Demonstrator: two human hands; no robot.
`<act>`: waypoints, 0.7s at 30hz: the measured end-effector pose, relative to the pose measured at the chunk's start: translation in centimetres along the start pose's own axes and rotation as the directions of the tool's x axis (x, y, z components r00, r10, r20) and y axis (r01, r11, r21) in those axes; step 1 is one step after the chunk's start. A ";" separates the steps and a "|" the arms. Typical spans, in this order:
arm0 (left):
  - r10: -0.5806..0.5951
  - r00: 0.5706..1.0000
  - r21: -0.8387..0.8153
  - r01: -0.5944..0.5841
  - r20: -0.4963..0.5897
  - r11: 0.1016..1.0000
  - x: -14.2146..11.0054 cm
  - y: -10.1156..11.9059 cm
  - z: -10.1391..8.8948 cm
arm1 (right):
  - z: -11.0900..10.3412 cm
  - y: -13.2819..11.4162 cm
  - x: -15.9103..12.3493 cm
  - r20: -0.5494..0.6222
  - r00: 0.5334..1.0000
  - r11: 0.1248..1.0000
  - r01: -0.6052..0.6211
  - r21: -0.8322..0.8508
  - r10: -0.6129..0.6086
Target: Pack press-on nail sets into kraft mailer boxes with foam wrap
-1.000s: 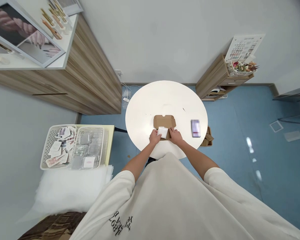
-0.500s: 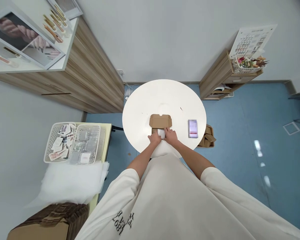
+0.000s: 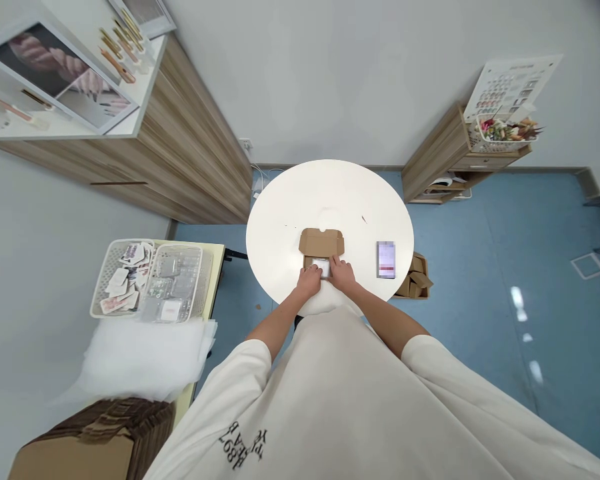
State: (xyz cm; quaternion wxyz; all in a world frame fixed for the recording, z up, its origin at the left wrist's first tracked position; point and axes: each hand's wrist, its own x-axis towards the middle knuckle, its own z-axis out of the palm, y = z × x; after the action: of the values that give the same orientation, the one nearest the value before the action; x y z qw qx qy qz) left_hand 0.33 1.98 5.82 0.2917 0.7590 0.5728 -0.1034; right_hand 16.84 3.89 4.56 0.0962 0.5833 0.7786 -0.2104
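On the white round table (image 3: 330, 200), a small brown cardboard box (image 3: 321, 241) lies with its lid folded back, away from me. Inside it sits a flat white packet (image 3: 324, 265), partly covered by my fingers. My left hand (image 3: 309, 281) reaches over the box's near left side, fingers bent and touching the packet. At the right side of the box, my right hand (image 3: 342, 272) has its fingers closed around the wall, close beside the packet. Fingertips of both hands are partly hidden.
A phone (image 3: 386, 259) lies on the table at right. Beside the table, a carton (image 3: 414, 277) holds cardboard pieces. At left, white baskets (image 3: 116, 248) with cards and clear cases, white sheets (image 3: 145, 357) and stacked flat cardboard (image 3: 80, 453). A wooden cabinet (image 3: 195, 147) stands behind.
The white packet has gone from above the box down into it. My left hand moved over the box with it, then shifted slightly back. My right hand stays at the box's right side.
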 end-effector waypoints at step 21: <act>-0.452 0.892 -0.891 0.228 0.029 0.393 5.4 -6.9 -4.3 | -3.5 3.3 2.3 0.059 0.892 0.531 -0.319 0.785 0.449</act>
State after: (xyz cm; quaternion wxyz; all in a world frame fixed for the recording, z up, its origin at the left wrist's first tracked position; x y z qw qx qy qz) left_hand -5.13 9.92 4.37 0.5455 0.3725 0.7146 0.2304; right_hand 19.66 8.20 6.11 -0.1798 0.7373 0.4666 -0.4542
